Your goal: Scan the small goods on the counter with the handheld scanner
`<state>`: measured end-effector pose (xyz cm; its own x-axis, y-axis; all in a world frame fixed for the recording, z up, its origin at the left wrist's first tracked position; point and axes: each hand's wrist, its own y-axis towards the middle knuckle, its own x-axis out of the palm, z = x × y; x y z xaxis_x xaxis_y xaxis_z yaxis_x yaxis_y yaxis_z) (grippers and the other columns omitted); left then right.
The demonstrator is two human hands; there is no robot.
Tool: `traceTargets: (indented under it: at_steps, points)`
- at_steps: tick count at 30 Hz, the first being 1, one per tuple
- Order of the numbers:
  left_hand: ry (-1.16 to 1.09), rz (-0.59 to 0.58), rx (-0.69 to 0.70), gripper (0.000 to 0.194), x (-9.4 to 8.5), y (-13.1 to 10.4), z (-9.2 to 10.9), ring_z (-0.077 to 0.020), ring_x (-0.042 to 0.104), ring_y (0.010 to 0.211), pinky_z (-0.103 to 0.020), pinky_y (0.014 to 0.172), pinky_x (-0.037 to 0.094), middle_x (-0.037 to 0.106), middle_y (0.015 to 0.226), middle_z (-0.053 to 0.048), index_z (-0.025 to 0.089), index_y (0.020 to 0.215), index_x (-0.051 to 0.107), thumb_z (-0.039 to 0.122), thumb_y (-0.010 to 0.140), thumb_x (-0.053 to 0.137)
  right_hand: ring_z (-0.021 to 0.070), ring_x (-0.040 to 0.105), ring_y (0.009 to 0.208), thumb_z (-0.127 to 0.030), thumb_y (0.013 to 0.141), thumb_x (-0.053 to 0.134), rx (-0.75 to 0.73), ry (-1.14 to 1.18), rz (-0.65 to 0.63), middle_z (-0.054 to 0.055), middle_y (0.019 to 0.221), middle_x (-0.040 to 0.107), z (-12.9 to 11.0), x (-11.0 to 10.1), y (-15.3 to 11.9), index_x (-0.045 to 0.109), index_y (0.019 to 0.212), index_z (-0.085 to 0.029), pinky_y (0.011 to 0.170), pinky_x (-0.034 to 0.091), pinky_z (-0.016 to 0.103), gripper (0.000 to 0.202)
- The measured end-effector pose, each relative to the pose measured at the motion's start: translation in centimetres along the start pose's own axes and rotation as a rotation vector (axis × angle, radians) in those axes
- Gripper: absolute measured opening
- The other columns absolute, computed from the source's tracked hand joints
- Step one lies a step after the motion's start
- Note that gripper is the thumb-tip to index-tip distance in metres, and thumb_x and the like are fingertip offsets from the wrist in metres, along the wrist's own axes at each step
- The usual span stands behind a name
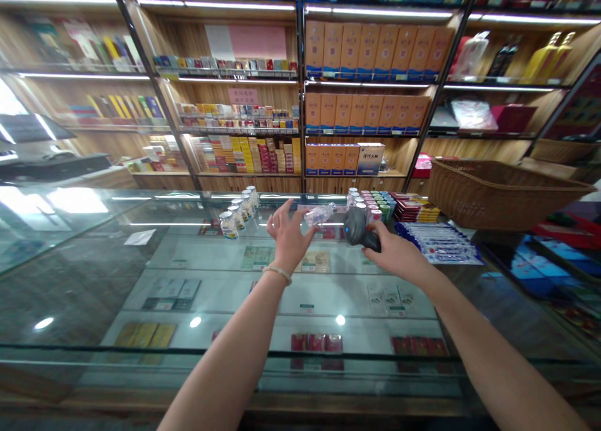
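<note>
My left hand, a light bracelet on its wrist, reaches over the glass counter. Its thumb and a finger grip the end of a small clear bottle with a pale label, which lies sideways with its cap to the right. Other fingers of that hand are spread. My right hand is wrapped round the handle of a dark barcode scanner, whose head is close to the bottle and shows a small blue light. A row of small white-capped bottles stands to the left of my left hand.
Beyond the scanner stand rows of small coloured containers and stacked red packs. Blue-and-white packets lie to the right, near a wicker basket. A paper slip rests on the glass counter. Stocked shelves line the back.
</note>
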<state>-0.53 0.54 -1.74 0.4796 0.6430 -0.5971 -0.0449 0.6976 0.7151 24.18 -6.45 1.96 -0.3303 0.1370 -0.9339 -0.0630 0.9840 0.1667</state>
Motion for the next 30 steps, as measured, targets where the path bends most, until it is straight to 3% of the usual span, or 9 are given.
traceTargets:
  at_steps: [5,10,15,20,25,30]
  points:
    - [-0.012,-0.004,0.005,0.040,-0.1,0.0,0.1,-0.0354,0.043,0.146,-0.060,0.122,0.025,0.047,0.159,-0.012,0.031,0.121,0.070,0.033,0.082,0.080,0.0356,0.075,0.103,-0.045,0.094,0.057,-0.043,-0.156,-0.072,0.016,0.118,0.077,0.8,0.2,0.6,0.053,0.138,-0.021,0.076,0.051,0.037,0.050]
    - [-0.019,-0.010,-0.003,0.040,-0.3,0.0,0.3,-0.0353,0.042,0.146,-0.060,0.123,0.026,0.048,0.159,-0.011,0.030,0.121,0.071,0.033,0.082,0.080,0.0346,0.074,0.108,-0.040,0.092,0.061,-0.133,-0.161,-0.152,0.013,0.118,0.077,0.1,0.8,0.0,0.055,0.136,-0.022,0.077,0.050,0.035,0.048]
    - [-0.017,-0.018,-0.010,0.041,-0.3,0.0,0.4,-0.0347,0.042,0.147,-0.059,0.124,0.025,0.048,0.159,-0.012,0.030,0.122,0.071,0.034,0.082,0.081,0.0332,0.069,0.116,-0.035,0.090,0.065,-0.224,-0.161,-0.192,0.014,0.130,0.070,-0.1,1.4,-0.4,0.059,0.131,-0.019,0.085,0.051,0.036,0.044]
    - [-0.017,-0.007,-0.017,0.039,-0.2,0.0,0.5,-0.0348,0.042,0.147,-0.059,0.124,0.025,0.047,0.160,-0.010,0.031,0.120,0.071,0.034,0.082,0.080,0.0318,0.067,0.114,-0.036,0.090,0.066,-0.220,-0.196,-0.164,0.015,0.128,0.064,0.0,1.7,-0.4,0.059,0.133,-0.019,0.084,0.052,0.037,0.047]
    - [-0.021,-0.011,-0.018,0.039,-0.3,0.0,0.4,-0.0348,0.043,0.146,-0.058,0.123,0.026,0.048,0.159,-0.011,0.031,0.120,0.071,0.034,0.082,0.080,0.0367,0.059,0.120,-0.039,0.087,0.071,-0.269,-0.303,-0.085,0.017,0.122,0.063,0.3,2.1,-0.3,0.066,0.124,-0.017,0.090,0.051,0.043,0.043]
    - [-0.013,-0.003,-0.005,0.040,-0.3,0.0,0.4,-0.0349,0.044,0.146,-0.058,0.122,0.027,0.048,0.160,-0.011,0.030,0.121,0.070,0.035,0.083,0.080,0.0389,0.054,0.127,-0.060,0.085,0.072,-0.236,-0.204,-0.016,0.017,0.131,0.061,1.5,2.6,0.2,0.065,0.128,-0.022,0.098,0.048,0.051,0.058]
